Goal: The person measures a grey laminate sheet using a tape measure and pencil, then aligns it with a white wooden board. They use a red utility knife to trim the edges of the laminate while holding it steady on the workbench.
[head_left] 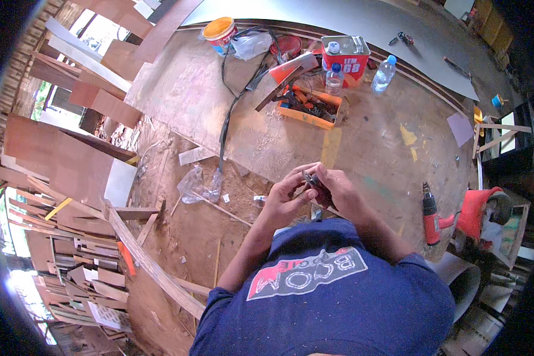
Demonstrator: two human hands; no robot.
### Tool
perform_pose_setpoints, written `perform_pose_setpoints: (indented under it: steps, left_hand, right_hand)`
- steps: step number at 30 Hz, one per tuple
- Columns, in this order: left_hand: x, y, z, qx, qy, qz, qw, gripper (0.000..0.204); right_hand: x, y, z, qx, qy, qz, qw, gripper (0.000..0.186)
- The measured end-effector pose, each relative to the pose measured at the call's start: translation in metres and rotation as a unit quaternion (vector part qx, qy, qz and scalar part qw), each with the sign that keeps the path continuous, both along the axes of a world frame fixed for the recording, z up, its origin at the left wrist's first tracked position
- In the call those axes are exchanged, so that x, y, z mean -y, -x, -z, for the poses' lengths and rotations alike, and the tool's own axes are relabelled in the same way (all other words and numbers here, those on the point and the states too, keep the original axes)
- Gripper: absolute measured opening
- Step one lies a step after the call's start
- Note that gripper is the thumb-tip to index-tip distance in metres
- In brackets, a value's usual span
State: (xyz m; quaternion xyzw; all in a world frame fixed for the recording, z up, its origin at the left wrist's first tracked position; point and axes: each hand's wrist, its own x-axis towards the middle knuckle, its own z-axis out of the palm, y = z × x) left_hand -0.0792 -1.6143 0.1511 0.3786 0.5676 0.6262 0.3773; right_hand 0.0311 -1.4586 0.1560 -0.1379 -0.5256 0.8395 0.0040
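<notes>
Both hands meet in front of my chest, close to the near edge of the wooden worktable [261,133]. Between them is a small dark metallic piece [318,188]; its exact kind is too small to make out. My left hand [286,194] pinches it from the left with thumb and fingers. From the other side, my right hand [342,188] has its fingers curled round it, covering much of it. Farther off on the table, beyond the hands, stands an orange tray [312,118] full of small tools and hardware.
Behind the tray are a red metal can [353,62], water bottles [384,75] and a paint tub [219,32]. A black cable [225,127] runs down the table. A red and black power tool [430,216] lies right. Wooden boards [59,157] and a curved wooden bar [151,264] stand left.
</notes>
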Motion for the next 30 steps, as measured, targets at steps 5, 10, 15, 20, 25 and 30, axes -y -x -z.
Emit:
perform_pose_setpoints:
  steps: [5,10,15,20,25,30]
  left_hand:
    - [0.005,-0.007,0.006,0.107,-0.012,-0.04,0.993,0.052]
    - [0.013,-0.005,0.019,0.087,-0.045,-0.094,0.991,0.054]
    - [0.023,-0.004,0.026,0.146,-0.085,-0.129,0.977,0.043]
    - [0.027,-0.005,0.027,0.132,-0.114,-0.129,0.976,0.04]
    - [0.028,-0.01,0.024,0.147,-0.121,-0.124,0.974,0.04]
    - [0.036,-0.005,-0.018,0.247,-0.192,-0.134,0.94,0.032]
  right_hand:
    - [0.01,0.013,-0.005,0.018,-0.081,0.029,0.996,0.046]
    - [0.025,0.021,0.012,-0.009,-0.123,0.026,0.992,0.044]
    - [0.033,0.024,0.017,-0.039,-0.194,0.027,0.98,0.041]
    - [0.038,0.024,0.01,-0.118,-0.311,0.058,0.941,0.037]
    - [0.04,0.019,-0.002,-0.109,-0.336,0.068,0.933,0.036]
    - [0.028,0.019,-0.012,-0.15,-0.462,0.116,0.866,0.034]
